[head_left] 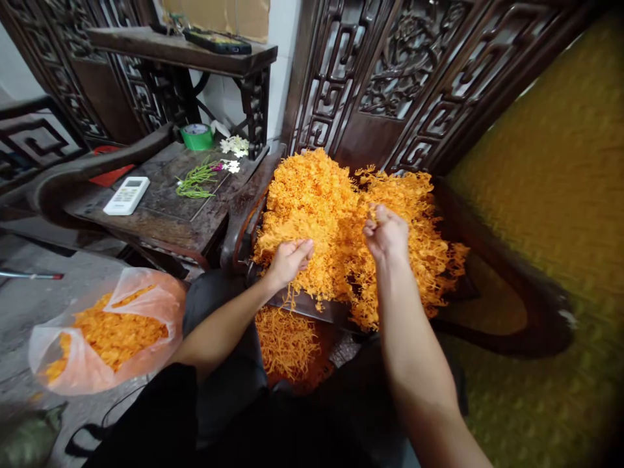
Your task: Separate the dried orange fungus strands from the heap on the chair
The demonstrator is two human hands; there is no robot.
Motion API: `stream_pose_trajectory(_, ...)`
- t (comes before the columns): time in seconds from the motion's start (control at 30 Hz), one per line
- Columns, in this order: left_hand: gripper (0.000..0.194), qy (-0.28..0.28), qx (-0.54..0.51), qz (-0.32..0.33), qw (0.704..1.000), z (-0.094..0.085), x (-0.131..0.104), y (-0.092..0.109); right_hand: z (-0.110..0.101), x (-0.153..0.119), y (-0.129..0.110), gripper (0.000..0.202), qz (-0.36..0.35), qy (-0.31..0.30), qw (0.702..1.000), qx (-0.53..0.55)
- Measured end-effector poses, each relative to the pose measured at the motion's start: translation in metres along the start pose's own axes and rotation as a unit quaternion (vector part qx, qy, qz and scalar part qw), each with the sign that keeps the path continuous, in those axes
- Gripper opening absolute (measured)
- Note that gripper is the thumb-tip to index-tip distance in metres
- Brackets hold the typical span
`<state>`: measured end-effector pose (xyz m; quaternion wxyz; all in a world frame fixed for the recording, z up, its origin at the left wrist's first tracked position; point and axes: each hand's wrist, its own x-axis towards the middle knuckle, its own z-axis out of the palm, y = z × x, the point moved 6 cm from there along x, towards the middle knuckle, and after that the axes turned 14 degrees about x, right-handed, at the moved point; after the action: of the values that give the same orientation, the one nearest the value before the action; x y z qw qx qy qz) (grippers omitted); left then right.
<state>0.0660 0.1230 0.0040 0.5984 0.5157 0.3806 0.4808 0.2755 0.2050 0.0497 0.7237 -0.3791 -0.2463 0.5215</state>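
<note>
Pinching narrowly over orange heap (316,195) with left hand (290,261) and right hand (389,235), cannot tell what; best tug lightly.

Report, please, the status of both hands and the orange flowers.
Left grip and right grip both closed, contents unclear. Orange flowers heaped on dark seat. Nothing seen blocking either grip.

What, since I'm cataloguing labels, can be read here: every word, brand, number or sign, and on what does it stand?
No text is legible.
White remote: any markings are too small and blurred to read.
Green tape roll: any print is too blurred to read.
Black phone-like device: any marking is too small to read.
</note>
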Motion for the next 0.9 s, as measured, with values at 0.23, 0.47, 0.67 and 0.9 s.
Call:
stream_pose_trajectory(0.23, 0.055, 0.012, -0.014, 0.011, 1.0, -0.01, 0.015, 0.001, 0.02, -0.036, 0.036, 0.031, 0.174, -0.129, 0.975, 0.041)
stream_pose_trajectory(0.47, 0.054, 0.02, -0.028, 0.036, 0.999, -0.019, 0.015, 0.004, 0.033, -0.04, 0.036, 0.037, 0.183, -0.148, 0.968, 0.089)
stream_pose_trajectory(0.67, 0.056, 0.011, -0.061, 0.04, 0.997, -0.017, 0.014, 0.007, 0.038, -0.059, 0.047, 0.038, 0.184, -0.123, 0.975, 0.032)
stream_pose_trajectory(0.9, 0.055, 0.026, -0.088, 0.056, 0.994, -0.016, 0.014, 0.007, 0.053, -0.108, 0.083, 0.054, 0.204, -0.159, 0.964, -0.06)
